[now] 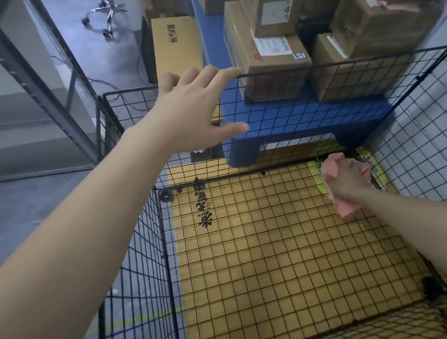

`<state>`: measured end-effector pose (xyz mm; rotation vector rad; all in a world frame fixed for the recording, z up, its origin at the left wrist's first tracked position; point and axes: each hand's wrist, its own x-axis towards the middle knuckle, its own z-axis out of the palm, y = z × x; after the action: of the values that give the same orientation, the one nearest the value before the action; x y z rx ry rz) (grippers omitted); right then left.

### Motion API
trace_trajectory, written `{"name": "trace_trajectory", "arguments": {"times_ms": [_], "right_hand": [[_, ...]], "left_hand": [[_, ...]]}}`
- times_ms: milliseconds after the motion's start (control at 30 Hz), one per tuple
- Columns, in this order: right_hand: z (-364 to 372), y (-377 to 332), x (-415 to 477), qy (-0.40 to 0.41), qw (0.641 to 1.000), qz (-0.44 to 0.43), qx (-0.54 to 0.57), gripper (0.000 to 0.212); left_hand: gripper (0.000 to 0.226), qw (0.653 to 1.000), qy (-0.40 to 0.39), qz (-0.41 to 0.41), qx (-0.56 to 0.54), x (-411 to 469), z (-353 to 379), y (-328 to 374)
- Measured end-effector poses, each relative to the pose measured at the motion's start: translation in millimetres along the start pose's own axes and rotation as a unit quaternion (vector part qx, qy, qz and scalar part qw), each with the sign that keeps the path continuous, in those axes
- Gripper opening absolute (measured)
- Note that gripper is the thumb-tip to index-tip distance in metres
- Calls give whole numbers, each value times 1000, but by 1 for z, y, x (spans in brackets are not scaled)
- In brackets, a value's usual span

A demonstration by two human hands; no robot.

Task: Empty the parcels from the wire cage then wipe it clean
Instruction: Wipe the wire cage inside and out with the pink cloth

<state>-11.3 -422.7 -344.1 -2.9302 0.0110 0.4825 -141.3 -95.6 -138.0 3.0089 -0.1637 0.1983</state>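
Note:
The black wire cage (347,63) stands open-topped below me, with no parcels inside; its mesh floor shows yellow cardboard beneath. My left hand (193,108) reaches over the far top rim, fingers spread and fairly straight, at the rim wire. My right hand (347,177) is down inside the cage at the far right corner of the floor, gripping a crumpled pink cloth (345,209) against the mesh. Several brown cardboard parcels (270,53) are stacked on a blue pallet (281,117) just beyond the cage.
A flat yellow carton (175,46) leans left of the blue pallet. A grey metal shelf frame (30,78) stands at the left. An office chair base (105,13) sits on the grey floor at the back.

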Motion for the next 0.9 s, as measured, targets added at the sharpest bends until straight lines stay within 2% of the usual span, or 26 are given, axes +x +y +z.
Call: {"name": "trace_trajectory", "arguments": {"times_ms": [133, 233, 367, 400, 533, 733, 900], "right_hand": [[10, -36, -17, 10, 998, -52, 24, 51], [23, -74, -37, -2, 990, -136, 36, 52], [48, -143, -77, -19, 969, -246, 31, 38], [54, -159, -87, -29, 963, -265, 36, 40], [71, -208, -112, -83, 958, -266, 64, 58], [81, -233, -126, -106, 948, -292, 65, 58], [93, -254, -148, -171, 914, -364, 54, 54]], "left_hand": [[84, 1000, 1, -3, -6, 0, -1, 0], [84, 1000, -3, -3, -8, 0, -1, 0], [85, 1000, -3, 0, -6, -1, -1, 1], [85, 1000, -3, 0, -4, -2, -1, 1], [86, 1000, 3, 1, 5, -2, 0, -1], [88, 1000, 7, -1, 0, 0, 3, -1], [86, 1000, 10, 1, -3, 1, 3, -2]]}}
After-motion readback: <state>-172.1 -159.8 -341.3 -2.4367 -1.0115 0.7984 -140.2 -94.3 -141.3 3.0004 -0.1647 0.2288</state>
